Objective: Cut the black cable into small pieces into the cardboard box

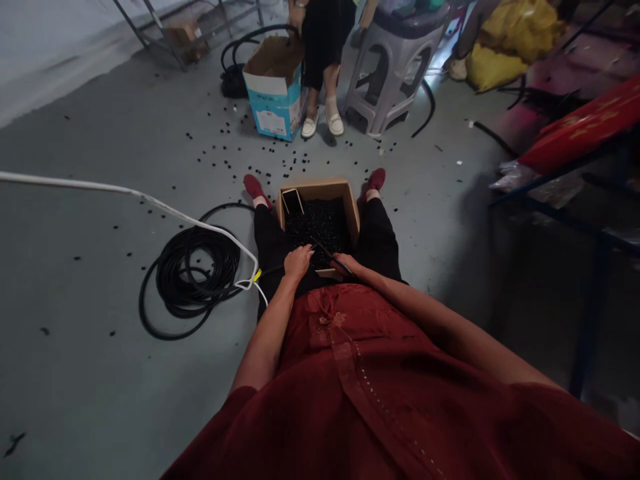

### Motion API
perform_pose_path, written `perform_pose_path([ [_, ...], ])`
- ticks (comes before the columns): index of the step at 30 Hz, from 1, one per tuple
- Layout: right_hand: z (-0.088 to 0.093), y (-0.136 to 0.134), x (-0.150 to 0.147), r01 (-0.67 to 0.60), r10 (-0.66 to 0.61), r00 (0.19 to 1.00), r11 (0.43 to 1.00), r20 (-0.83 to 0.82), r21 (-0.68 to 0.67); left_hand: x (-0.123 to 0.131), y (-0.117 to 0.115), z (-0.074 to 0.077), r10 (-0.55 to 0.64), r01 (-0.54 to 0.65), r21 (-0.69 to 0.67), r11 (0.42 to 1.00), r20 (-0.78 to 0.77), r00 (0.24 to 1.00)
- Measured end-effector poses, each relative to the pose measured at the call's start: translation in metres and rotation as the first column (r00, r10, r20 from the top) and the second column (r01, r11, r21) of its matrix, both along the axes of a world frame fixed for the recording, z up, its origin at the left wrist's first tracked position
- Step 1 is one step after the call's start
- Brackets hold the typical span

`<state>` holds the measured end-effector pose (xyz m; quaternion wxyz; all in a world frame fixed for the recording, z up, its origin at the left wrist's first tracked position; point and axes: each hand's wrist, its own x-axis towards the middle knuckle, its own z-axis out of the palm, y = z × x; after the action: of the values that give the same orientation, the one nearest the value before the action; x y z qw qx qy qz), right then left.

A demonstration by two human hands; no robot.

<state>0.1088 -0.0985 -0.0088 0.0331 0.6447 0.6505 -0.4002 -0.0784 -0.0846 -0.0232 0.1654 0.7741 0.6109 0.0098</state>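
Observation:
Both my hands are close together over the near edge of an open cardboard box (pixel 354 217), which stands between my legs. My left hand (pixel 299 261) is closed around a black hose (pixel 273 269) that runs in from a coil (pixel 200 270) on the floor at the left. The fingers of my right hand (pixel 344 263) are closed on a long thin black thing (pixel 327 252) slanting across toward the left hand; its kind is too dark to make out. Many small black pieces (pixel 323 223) fill the box, and a phone-like dark rectangle (pixel 293 201) leans at its far left corner.
A white cord (pixel 165 208) stretches from the left to beside my leg. Ahead, a person (pixel 327 47) sits beside a blue-and-white carton (pixel 275 107) and a grey plastic stool (pixel 395 73). Black bits litter the floor. A blue metal frame (pixel 590 307) stands at the right.

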Motion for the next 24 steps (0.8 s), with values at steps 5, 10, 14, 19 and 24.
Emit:
perform_pose_path([
  [5, 0.006, 0.000, 0.002, 0.056, -0.055, 0.998, 0.997, 0.016, -0.056, -0.002, 0.001, 0.002, 0.020, -0.020, -0.015, 1.000, 0.044, 0.999],
  [10, 0.015, -0.006, 0.011, 0.142, -0.149, 0.979, 0.988, -0.136, -0.061, -0.006, 0.004, 0.000, 0.132, -0.136, 0.021, 0.990, 0.149, 0.980],
  [14, 0.022, -0.009, 0.016, 0.192, -0.211, 0.944, 0.976, -0.252, -0.098, -0.007, 0.004, -0.002, 0.158, -0.166, 0.027, 0.986, 0.192, 0.969],
  [19, 0.023, -0.011, 0.015, 0.160, -0.177, 0.949, 0.983, -0.260, -0.084, -0.007, 0.002, 0.000, 0.172, -0.186, 0.040, 0.982, 0.225, 0.959],
  [24, 0.019, -0.012, 0.011, 0.094, -0.119, 0.947, 0.991, -0.299, -0.097, -0.007, 0.001, 0.002, 0.176, -0.186, 0.022, 0.982, 0.231, 0.957],
])
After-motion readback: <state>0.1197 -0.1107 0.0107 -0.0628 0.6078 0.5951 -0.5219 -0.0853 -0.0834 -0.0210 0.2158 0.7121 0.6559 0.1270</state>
